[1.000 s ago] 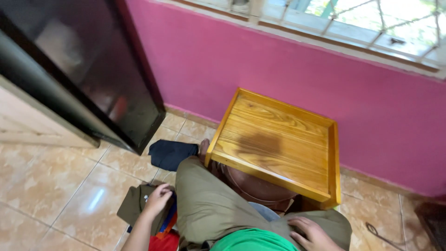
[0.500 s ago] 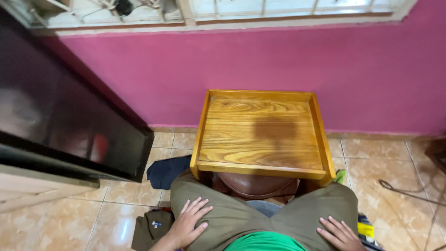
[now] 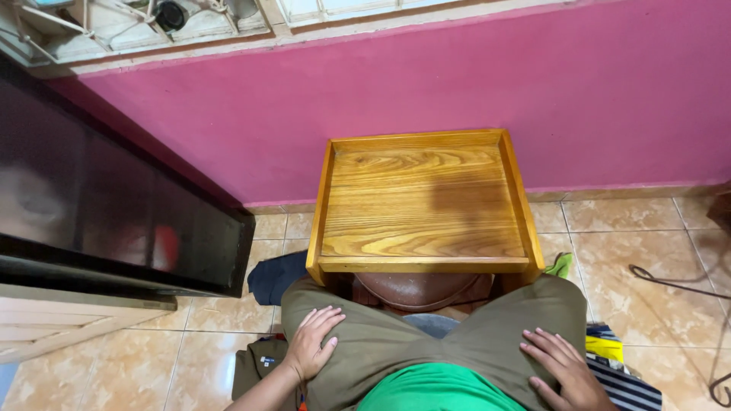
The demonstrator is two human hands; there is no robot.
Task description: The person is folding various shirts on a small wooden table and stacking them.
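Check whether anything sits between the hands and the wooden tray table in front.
Nothing visible does. The left hand and right hand rest flat on the khaki-trousered thighs, which reach up to the near edge of the wooden tray table. Its top is bare; only open air lies between hands and rim.

A low, honey-coloured wooden table with raised side rails (image 3: 423, 204) stands against the pink wall on a beige tiled floor (image 3: 624, 243). On the tiles lie a dark blue cloth (image 3: 276, 275), a small green cloth (image 3: 560, 265) and a thin black cable (image 3: 678, 283).
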